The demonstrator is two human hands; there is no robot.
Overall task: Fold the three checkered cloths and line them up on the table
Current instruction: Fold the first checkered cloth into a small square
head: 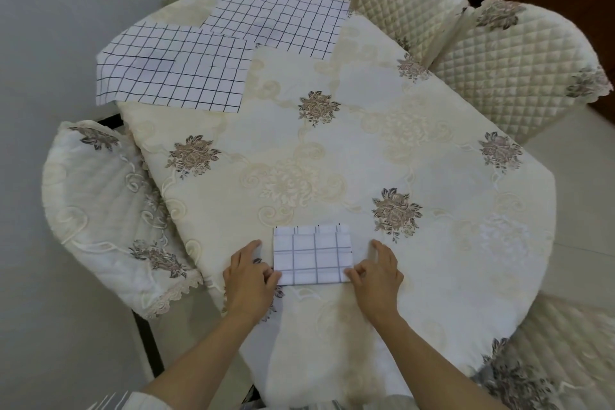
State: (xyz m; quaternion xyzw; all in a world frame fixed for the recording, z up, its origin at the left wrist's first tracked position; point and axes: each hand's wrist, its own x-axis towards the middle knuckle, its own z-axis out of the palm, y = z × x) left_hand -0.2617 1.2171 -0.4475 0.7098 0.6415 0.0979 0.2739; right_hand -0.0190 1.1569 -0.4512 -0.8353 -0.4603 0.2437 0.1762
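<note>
The folded checkered cloth (312,255), a small rectangle, lies flat close to the near edge of the tabletop, between the 2 hands. The left hand (248,273) has bent fingertips at the cloth's near-left corner, and the right hand (379,271) has bent fingertips at its near-right corner. I cannot tell whether those fingers pinch the fabric or only press on it. 1 finger of each hand points away along the cream embroidered tablecloth (332,150). 2 more cloths lie spread open, well apart from the folded one: the left open cloth (173,70) overhangs the far-left edge, and the far open cloth (279,20) lies at the far edge, meeting it at a corner.
</note>
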